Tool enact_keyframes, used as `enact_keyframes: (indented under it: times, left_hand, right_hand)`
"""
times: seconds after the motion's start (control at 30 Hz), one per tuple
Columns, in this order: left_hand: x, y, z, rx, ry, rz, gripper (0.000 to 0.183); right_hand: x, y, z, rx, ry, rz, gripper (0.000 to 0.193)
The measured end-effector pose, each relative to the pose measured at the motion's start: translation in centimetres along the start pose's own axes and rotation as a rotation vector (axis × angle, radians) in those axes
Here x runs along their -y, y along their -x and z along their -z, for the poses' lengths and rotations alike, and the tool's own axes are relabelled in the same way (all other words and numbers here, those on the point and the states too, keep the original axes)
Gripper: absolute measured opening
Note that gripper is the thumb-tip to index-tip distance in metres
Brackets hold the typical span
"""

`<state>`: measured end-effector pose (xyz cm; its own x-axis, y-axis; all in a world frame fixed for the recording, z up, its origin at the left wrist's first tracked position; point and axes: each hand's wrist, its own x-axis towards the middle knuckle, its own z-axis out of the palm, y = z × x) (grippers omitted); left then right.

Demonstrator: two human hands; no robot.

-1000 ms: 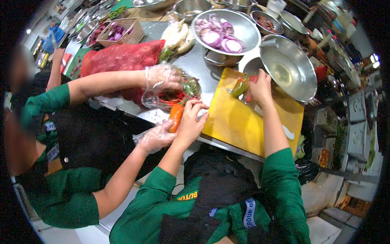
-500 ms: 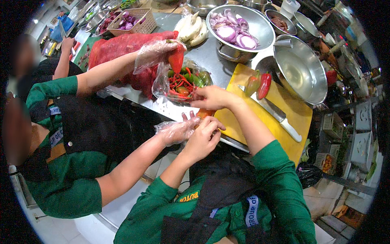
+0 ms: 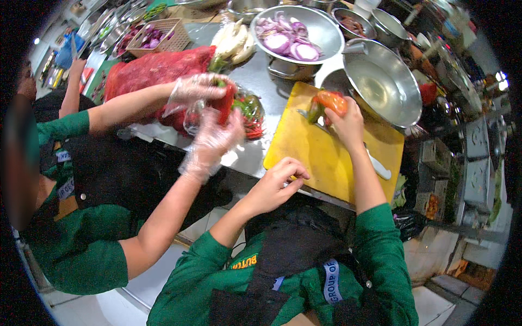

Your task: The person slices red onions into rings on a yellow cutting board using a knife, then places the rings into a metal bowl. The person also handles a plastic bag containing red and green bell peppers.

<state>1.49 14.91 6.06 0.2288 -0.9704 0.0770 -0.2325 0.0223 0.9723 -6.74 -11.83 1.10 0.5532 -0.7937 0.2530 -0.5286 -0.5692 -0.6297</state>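
My right hand (image 3: 348,120) grips an orange-red bell pepper (image 3: 330,101) just over the far part of the yellow cutting board (image 3: 304,146). A greenish pepper (image 3: 314,115) shows beside it. Under my right forearm lies a knife, of which mainly the white handle (image 3: 379,165) shows. My left hand (image 3: 278,185) hovers by the board's near left corner, fingers loosely bent and apart from the thumb, with nothing seen in it. To the left, a co-worker's gloved hands (image 3: 213,140) are at a red pepper (image 3: 222,107) and a plastic bag of green peppers and red chillies (image 3: 251,115).
A steel bowl of sliced purple onions (image 3: 331,38) stands behind the board, and a large basin of liquid (image 3: 380,87) at its far right. A red mesh sack (image 3: 157,70), white vegetables (image 3: 232,43) and a beige basket of onions (image 3: 176,32) lie at the far left.
My right hand has carried the orange-red pepper from beside the co-worker's hand to the far part of the board. My left hand stays near. The co-worker's lower hand has moved up toward the bag.
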Motion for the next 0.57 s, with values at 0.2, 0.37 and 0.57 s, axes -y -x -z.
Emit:
enact_keyframes:
  times: [0.2, 0.37, 0.57]
  left_hand:
    - [0.8, -3.0, -2.2, 0.048, -0.050, 0.072, 0.020]
    - [4.0, -3.2, -2.1, -0.033, -0.113, -0.046, 0.020]
    - [6.2, -3.2, -5.6, 0.010, -0.157, -0.053, 0.024]
  right_hand:
    - [-2.3, 2.4, 0.3, 0.149, -0.104, 0.097, 0.069]
    - [-6.6, 7.5, 4.9, 0.159, 0.096, -0.148, 0.031]
    - [-13.2, 9.4, 6.9, 0.160, 0.194, -0.005, 0.040]
